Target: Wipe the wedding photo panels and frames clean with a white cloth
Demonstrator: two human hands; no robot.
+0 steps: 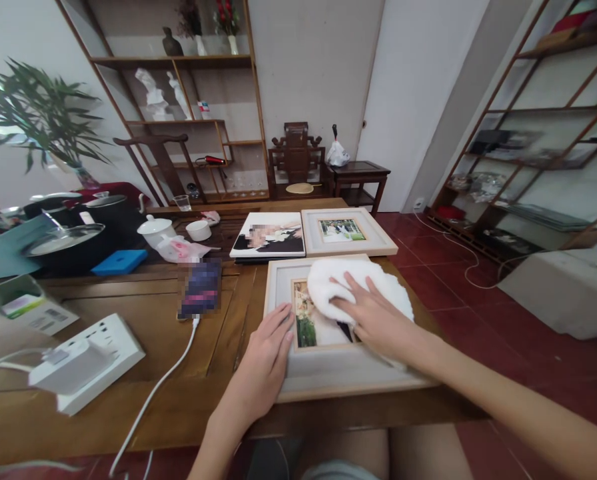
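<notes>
A light wooden picture frame [323, 383] with a wide pale mat lies flat at the table's front right, a photo [306, 328] in its middle. My left hand [266, 360] rests on the frame's left side, fingers stretched out flat by the photo. Bunched over the upper right of the frame is a fluffy white cloth [396, 293]. My right hand [371, 310] presses on the cloth and holds it against the frame, fingers spread over it. The cloth and this hand cover the photo's right part.
Behind it lie a second framed photo [373, 233] and a frameless photo panel [243, 247]. To the left are a phone [201, 288] on a white cable, a power strip [123, 343], a blue box [120, 261], a white lidded pot [154, 230] and a black pan [73, 257].
</notes>
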